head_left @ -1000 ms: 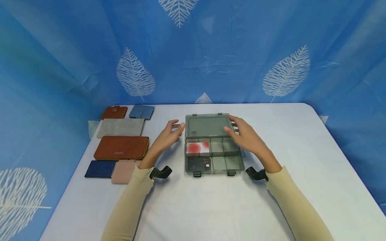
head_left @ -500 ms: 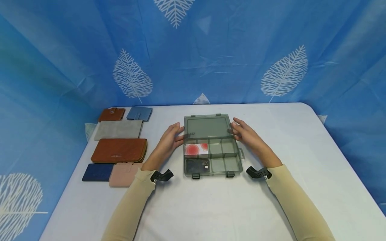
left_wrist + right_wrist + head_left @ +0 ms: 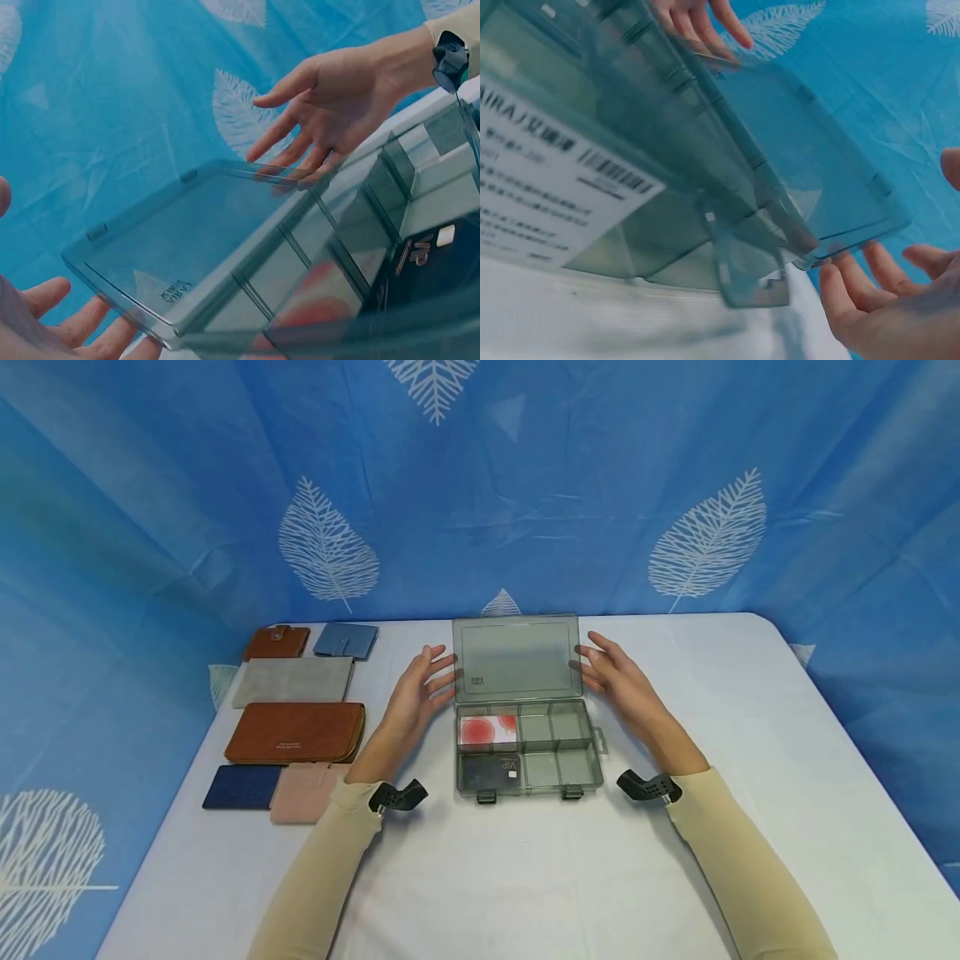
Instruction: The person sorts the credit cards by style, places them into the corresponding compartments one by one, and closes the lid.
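A translucent grey-green compartment box (image 3: 562, 770) stands on the white table, its hinged lid (image 3: 517, 656) tilted back and clear of the tabletop. A white card with red circles (image 3: 487, 731) lies in the back-left part, and a black VIP card (image 3: 489, 772) in front of it. My left hand (image 3: 417, 697) is at the lid's left edge, fingers extended and their tips behind the clear plastic. On the opposite edge, my right hand (image 3: 621, 687) touches the lid likewise with spread fingers. Both thumbs stand away from the lid.
At the left lie a brown zip wallet (image 3: 295, 732), a grey wallet (image 3: 294, 682), a small brown wallet (image 3: 276, 643), a light-blue one (image 3: 346, 641), a navy one (image 3: 242, 787) and a pink one (image 3: 307, 793). A plastic loop (image 3: 600, 741) juts from the box's right side.
The lid has swung up from lying low behind the box, its far edge now higher. My right hand has moved from above the lid to its right edge; my left hand has come to the left edge.
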Tool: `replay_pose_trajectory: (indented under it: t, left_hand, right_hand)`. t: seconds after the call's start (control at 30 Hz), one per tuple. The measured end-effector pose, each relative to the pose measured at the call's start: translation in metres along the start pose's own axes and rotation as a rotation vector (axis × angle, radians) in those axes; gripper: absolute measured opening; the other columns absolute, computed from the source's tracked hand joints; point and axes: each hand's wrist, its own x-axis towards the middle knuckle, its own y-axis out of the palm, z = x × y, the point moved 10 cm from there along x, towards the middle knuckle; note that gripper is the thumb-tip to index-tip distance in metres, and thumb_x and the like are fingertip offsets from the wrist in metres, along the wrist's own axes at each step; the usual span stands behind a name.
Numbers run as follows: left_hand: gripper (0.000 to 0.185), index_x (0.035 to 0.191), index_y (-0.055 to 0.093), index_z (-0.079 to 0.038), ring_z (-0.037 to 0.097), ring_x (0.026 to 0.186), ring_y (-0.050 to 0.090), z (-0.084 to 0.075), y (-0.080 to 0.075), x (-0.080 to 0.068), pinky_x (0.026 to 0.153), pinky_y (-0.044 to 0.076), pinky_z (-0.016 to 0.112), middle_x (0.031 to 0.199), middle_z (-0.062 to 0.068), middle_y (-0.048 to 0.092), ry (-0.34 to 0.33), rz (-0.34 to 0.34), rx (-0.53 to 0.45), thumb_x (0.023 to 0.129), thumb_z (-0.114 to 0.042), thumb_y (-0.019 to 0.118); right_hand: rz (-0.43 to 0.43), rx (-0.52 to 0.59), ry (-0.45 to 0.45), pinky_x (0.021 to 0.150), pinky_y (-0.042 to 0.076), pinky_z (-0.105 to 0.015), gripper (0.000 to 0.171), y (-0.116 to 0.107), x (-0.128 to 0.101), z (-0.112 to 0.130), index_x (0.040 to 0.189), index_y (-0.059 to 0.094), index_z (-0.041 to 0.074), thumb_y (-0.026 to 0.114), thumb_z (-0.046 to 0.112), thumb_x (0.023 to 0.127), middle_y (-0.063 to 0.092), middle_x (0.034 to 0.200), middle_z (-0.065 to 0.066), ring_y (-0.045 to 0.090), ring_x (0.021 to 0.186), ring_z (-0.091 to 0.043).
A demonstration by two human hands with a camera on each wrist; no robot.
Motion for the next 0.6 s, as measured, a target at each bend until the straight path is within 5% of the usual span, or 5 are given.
replay_pose_trajectory:
  t: [0.27, 0.43, 0.6]
  left_hand:
    - [0.06, 0.162, 0.039, -0.004, 0.039, 0.146, 0.047, -0.035, 0.011, -0.013, 0.124, 0.035, 0.057, 0.154, 0.024, 0.046, 0.121, 0.039, 0.134, 0.116, -0.042, 0.037]
    - [0.047, 0.154, 0.052, -0.005, 0.033, 0.146, 0.05, -0.059, 0.026, -0.033, 0.124, 0.038, 0.053, 0.154, 0.018, 0.052, 0.234, 0.099, 0.396, 0.117, -0.032, 0.045]
    - [0.034, 0.144, 0.064, -0.007, 0.029, 0.142, 0.055, -0.062, 0.042, -0.063, 0.121, 0.041, 0.052, 0.147, 0.012, 0.062, 0.365, 0.218, 0.668, 0.113, -0.019, 0.058]
  right_hand:
    - [0.021, -0.148, -0.135, 0.12, 0.041, -0.031, 0.063, 0.002, -0.014, 0.041, 0.171, 0.026, 0.009, 0.044, 0.035, 0.117, 0.04, 0.156, -0.023, 0.052, 0.144, -0.029]
    - [0.033, -0.363, -0.311, 0.111, 0.046, -0.019, 0.046, 0.002, -0.036, 0.07, 0.161, 0.049, 0.011, 0.048, 0.025, 0.117, 0.053, 0.154, -0.018, 0.062, 0.131, -0.005]
    - [0.115, -0.58, -0.415, 0.111, 0.042, -0.017, 0.036, 0.015, -0.065, 0.073, 0.148, 0.066, 0.014, 0.058, 0.013, 0.113, 0.064, 0.147, -0.006, 0.057, 0.135, -0.001]
